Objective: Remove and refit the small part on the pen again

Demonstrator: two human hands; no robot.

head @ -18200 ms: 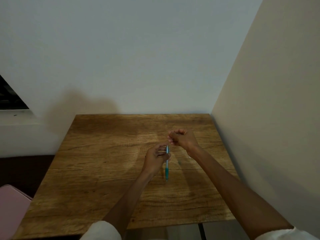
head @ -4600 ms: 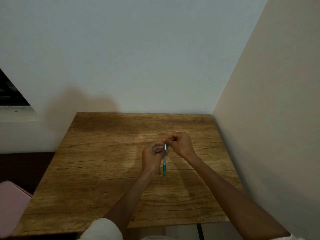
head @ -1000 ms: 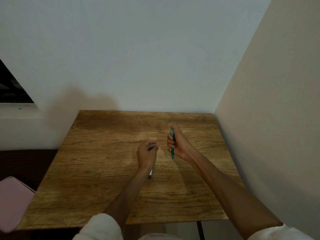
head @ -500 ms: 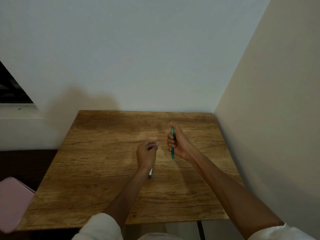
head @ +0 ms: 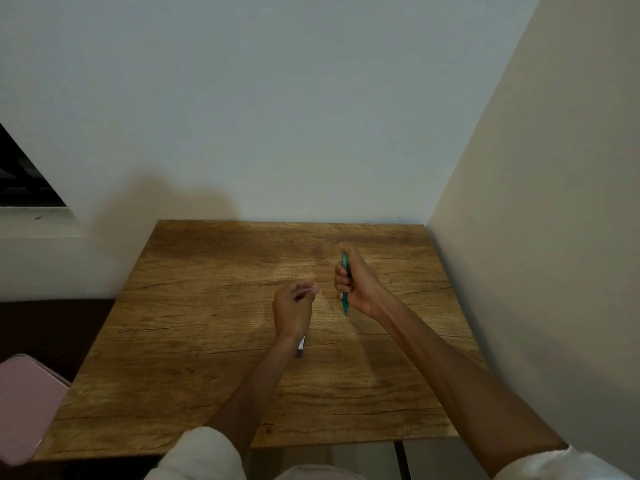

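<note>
Fingers of the right hand curl round a light, stiff teal pen barrel, best gripped mid-length, while the left hand beside pinches a thin slippery refill.

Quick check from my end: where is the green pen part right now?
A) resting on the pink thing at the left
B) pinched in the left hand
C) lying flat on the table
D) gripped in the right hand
D: the right hand has its fingers curled round the green pen part, whose ends stick out above and below the fist, held off the table.
</note>
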